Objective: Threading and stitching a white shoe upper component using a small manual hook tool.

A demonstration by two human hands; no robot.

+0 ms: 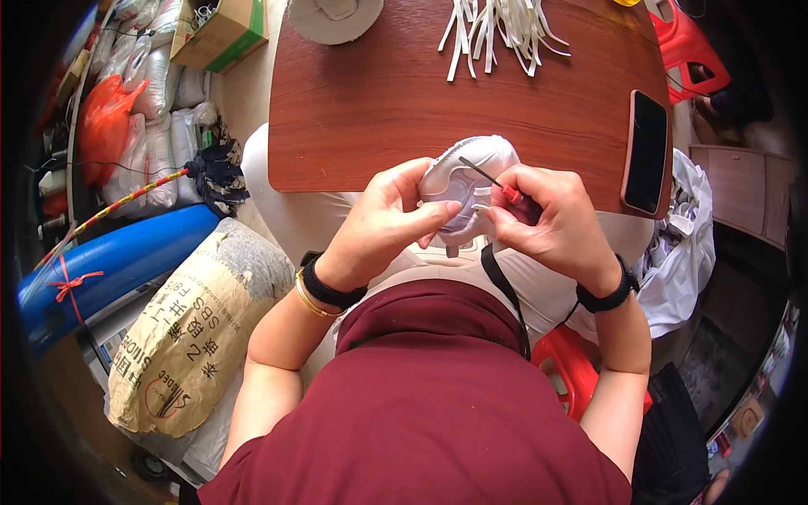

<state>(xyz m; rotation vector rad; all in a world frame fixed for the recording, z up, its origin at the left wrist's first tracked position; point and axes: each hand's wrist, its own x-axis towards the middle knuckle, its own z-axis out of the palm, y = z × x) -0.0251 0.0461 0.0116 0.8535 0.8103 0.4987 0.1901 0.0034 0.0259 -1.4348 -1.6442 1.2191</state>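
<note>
A small white shoe (484,151) is held over my lap at the table's near edge, its opening facing up. My left hand (383,220) grips its left side, the thumb pressed over the opening. My right hand (560,217) is closed around the red and dark handle of a screwdriver (526,207), whose thin dark shaft points up-left across the shoe. Between the thumb and fingers of that hand, a short white strap (481,199) shows at the shoe's side. The shaft's exact tip is too small to make out.
On the brown wooden table (362,109) lie a bundle of white strips (497,34), a phone (645,151) and a round whitish object (335,17). Left are a paper sack (198,337), a blue cylinder (126,261) and a cardboard box (220,34). A white bag (682,252) is right.
</note>
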